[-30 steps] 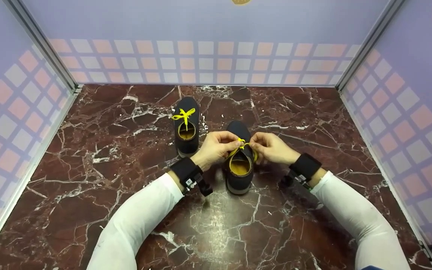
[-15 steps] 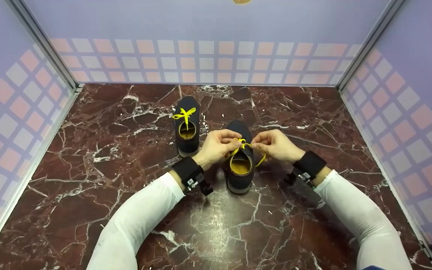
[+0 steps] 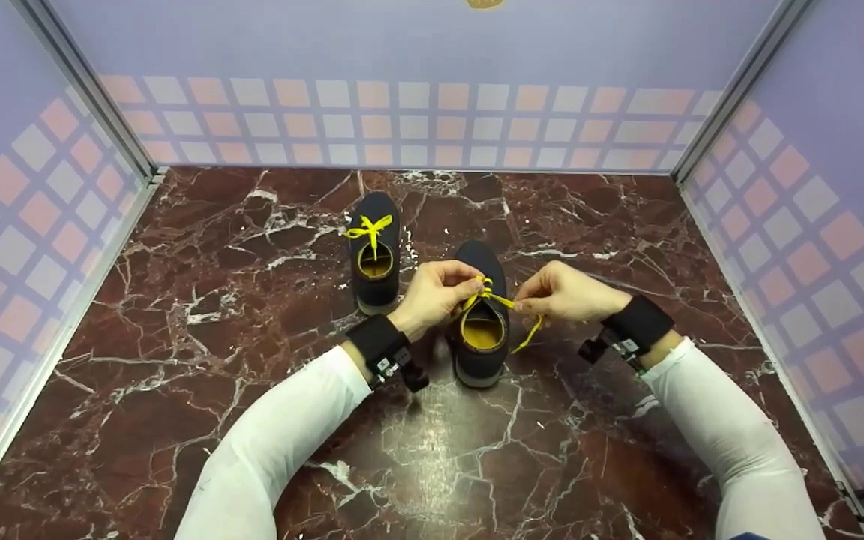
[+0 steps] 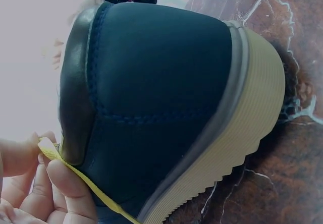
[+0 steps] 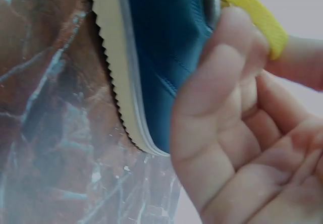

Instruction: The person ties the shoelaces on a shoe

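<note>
A dark shoe (image 3: 481,367) with a yellow lining stands between my hands, toe pointing away. My left hand (image 3: 436,295) pinches a yellow shoelace (image 4: 83,177) at the left of the lacing, thumb against index finger. To the right of the shoe, my right hand (image 3: 567,295) pinches the other end of the shoelace (image 3: 502,301), which runs taut from the lacing to the fingertips. Its loose tail hangs below the right fingers. In the right wrist view the yellow lace (image 5: 252,9) passes between thumb and index finger. The knot area is partly hidden by the left fingers.
A second dark shoe (image 3: 377,295) stands to the left and farther back, its yellow lace tied in a bow (image 3: 370,226). Both stand on a red-brown marbled surface (image 3: 252,420), enclosed by patterned panels (image 3: 432,124) at the back and sides.
My right hand has moved rightward and slightly nearer, drawing its lace out from the lacing into a longer straight stretch. My left hand stays almost in place, still pinching.
</note>
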Demonstrator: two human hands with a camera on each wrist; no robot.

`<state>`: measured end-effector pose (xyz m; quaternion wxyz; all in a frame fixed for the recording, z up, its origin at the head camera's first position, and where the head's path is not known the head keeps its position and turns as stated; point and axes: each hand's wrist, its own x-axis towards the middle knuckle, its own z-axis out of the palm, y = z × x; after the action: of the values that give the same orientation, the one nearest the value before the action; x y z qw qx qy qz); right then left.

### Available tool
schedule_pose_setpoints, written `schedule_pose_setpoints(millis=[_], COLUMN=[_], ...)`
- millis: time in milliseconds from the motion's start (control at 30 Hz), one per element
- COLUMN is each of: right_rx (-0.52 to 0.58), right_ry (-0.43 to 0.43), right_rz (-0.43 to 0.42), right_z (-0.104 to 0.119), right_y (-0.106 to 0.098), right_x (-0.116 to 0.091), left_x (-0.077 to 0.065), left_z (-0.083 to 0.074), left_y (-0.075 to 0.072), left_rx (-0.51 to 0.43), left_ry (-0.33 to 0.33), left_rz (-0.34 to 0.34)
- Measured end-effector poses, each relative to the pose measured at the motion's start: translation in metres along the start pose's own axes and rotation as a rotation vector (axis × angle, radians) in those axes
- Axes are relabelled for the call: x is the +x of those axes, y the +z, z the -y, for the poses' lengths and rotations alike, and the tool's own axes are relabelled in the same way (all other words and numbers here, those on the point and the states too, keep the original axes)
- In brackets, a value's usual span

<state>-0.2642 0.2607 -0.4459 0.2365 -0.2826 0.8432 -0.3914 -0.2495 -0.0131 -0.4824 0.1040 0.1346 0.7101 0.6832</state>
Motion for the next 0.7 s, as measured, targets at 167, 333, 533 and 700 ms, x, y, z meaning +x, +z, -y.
schedule_pose_setpoints(millis=[167, 333, 533, 700], right_rx=[0.113, 0.228, 0.299, 0.32], right_ry=[0.014, 0.007, -0.025, -0.043], right_rz=[-0.039, -0.082, -0.107, -0.216], right_z=[0.005, 0.01, 0.016, 0.025], right_y=[-0.004, -0.005, -0.01, -0.018], right_x=[-0.001, -0.002, -0.005, -0.007], left_x=[0.0, 0.0, 0.0, -0.001], left_z=[0.0, -0.001, 0.0, 0.0], left_y=[0.0, 0.002, 0.003, 0.002], left_rx=[-0.007, -0.027, -0.025, -0.027], left_ry=[-0.006, -0.017, -0.02, -0.001], left_rz=[-0.011, -0.009, -0.014, -0.014])
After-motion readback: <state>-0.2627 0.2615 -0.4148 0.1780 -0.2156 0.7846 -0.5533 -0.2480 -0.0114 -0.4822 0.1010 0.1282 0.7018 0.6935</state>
